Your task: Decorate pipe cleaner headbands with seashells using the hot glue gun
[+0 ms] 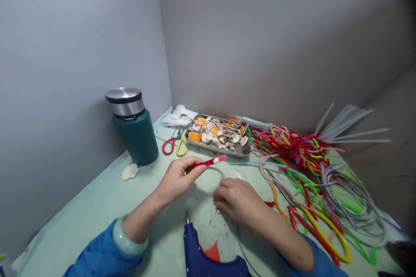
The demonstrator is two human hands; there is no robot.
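My left hand [178, 178] is closed, pinching a short red pipe cleaner [208, 162] with a bright pink end. A small white piece sits on it near the tip. My right hand [238, 199] rests low over the table, fingers curled together; what they hold, if anything, is hidden. Just under those fingertips is a tiny whitish bit [217, 210]. A white shell [237, 175] lies partly behind the right hand. Between my forearms, close to me, lies a blue glue gun [208, 253] with an orange trigger, its nozzle pointing away from me.
A metal tray [221, 151] of shells stands at the back. Left of it are small scissors [175, 146] and a green bottle [136, 134], with a white shell [130, 172] in front. On the right are piled pipe cleaners [292, 143], large scissors [320, 229] and coiled grey wire [349, 201].
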